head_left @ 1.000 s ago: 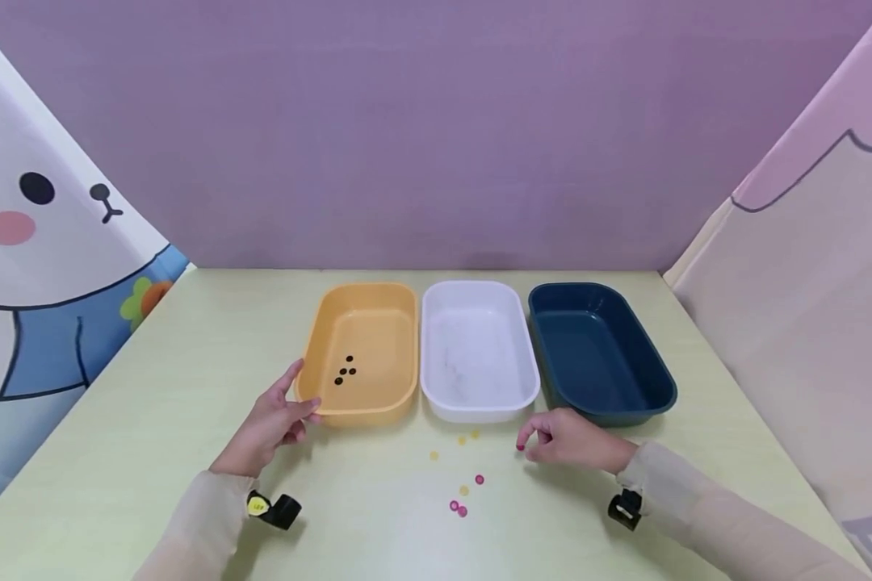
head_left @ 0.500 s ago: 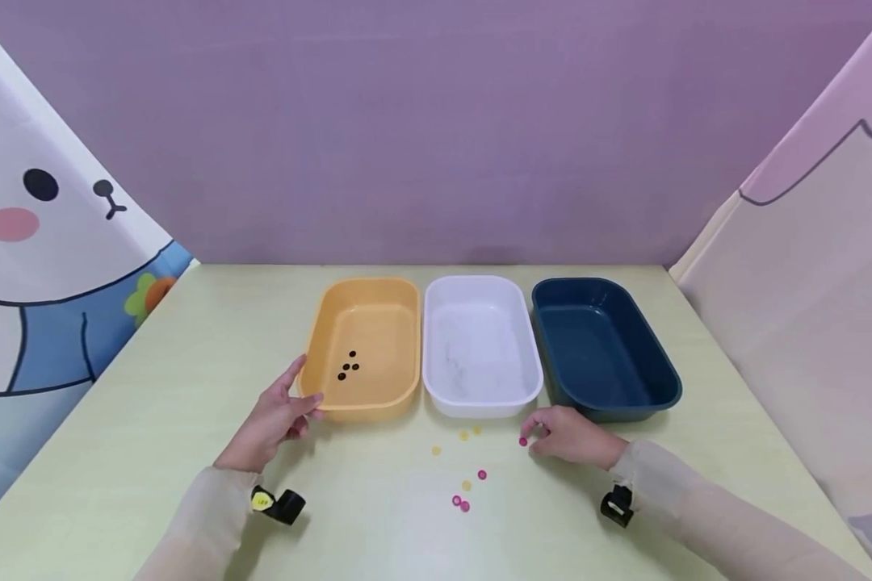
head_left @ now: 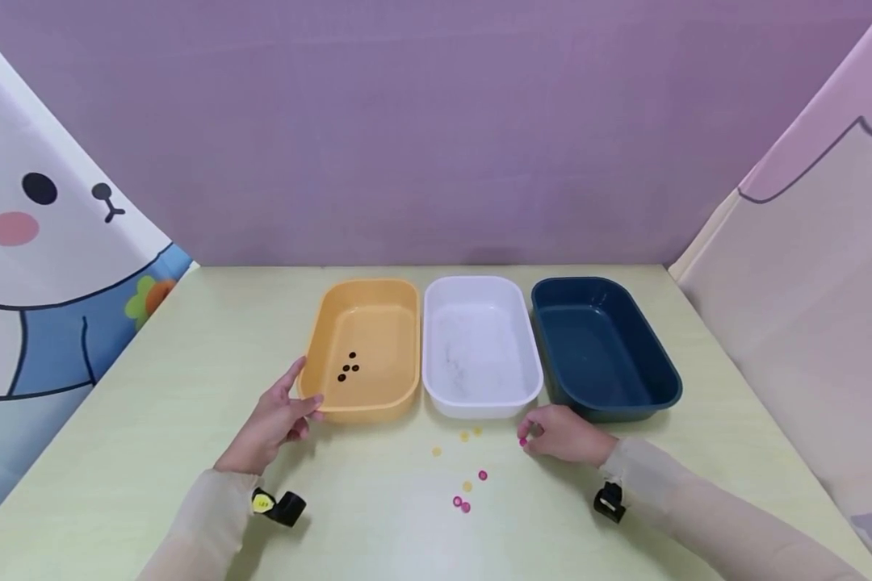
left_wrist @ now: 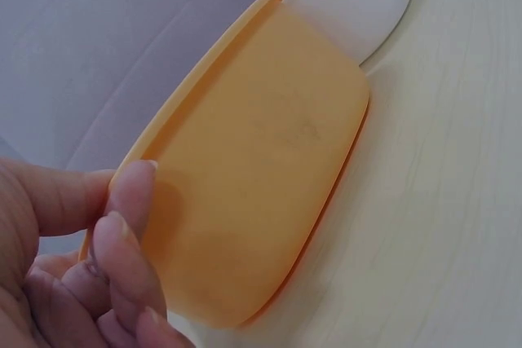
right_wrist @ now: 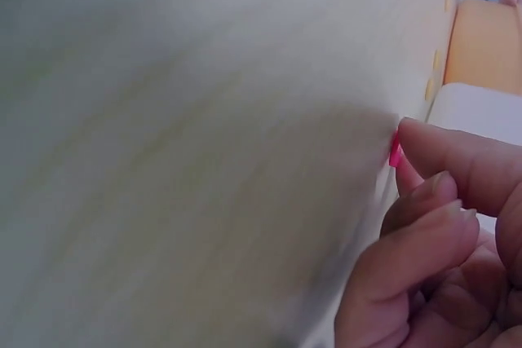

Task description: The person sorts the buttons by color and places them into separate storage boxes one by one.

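Observation:
My left hand (head_left: 270, 421) grips the near-left corner of the orange tray (head_left: 404, 403), its thumb and fingers on the rim. Several small black buttons (head_left: 345, 368) lie inside that tray. Just in front of the white and dark blue trays, my right hand (head_left: 568, 434) pinches a pink button (right_wrist: 395, 151) between thumb and index fingertips, low at the table. Loose on the table to its left are more pink buttons, one (head_left: 483, 475) apart and two (head_left: 461, 504) close together. Several yellow buttons (head_left: 437, 452) are scattered among them.
A white tray (head_left: 480, 410) stands between the orange one and a dark blue tray (head_left: 610, 410). All three sit side by side on the pale table (head_left: 378, 524). A purple cloth (head_left: 436, 145) hangs behind, with printed cloths at both sides.
My right fingertips part slightly around the pink button, then draw together on it, and the right wrist shifts a little left. My left hand stays on the orange tray.

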`<action>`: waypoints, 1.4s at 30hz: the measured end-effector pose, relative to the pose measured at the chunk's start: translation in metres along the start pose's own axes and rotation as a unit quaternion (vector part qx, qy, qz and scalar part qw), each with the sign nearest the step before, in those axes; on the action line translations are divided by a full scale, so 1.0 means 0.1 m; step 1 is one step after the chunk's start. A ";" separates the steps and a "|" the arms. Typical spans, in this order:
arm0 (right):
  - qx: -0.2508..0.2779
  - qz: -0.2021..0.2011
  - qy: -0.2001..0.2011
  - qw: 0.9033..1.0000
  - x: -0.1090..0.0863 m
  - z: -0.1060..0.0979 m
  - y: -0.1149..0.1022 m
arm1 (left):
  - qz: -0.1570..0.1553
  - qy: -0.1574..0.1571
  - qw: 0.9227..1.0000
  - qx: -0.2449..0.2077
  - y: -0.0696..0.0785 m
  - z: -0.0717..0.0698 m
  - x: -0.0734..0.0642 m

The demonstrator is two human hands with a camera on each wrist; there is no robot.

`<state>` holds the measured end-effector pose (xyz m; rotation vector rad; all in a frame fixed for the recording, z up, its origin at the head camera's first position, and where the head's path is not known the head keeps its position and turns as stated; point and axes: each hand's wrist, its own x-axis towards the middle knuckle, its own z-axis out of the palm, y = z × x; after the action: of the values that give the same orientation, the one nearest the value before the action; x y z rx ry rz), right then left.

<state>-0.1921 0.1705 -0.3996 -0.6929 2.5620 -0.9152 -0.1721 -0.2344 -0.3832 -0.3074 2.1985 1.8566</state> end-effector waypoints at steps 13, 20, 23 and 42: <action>-0.009 0.006 0.009 1.000 0.02 -0.03 0.00 | 0.006 0.002 1.000 0.009 0.02 -0.02 0.04; -0.002 0.007 0.002 1.000 0.00 -0.02 0.02 | -0.005 0.003 1.000 0.003 -0.04 -0.01 0.01; -0.004 -0.005 0.003 1.000 0.00 -0.03 0.01 | 0.001 0.003 1.000 0.003 -0.03 -0.01 0.01; 0.000 -0.012 -0.074 0.997 0.01 0.11 -0.24 | 0.005 -0.002 1.000 0.022 0.02 -0.01 0.02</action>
<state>-0.1797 0.1485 -0.3924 -0.7640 2.4284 -0.8371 -0.1749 -0.2356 -0.3820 -0.2854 2.2398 1.8088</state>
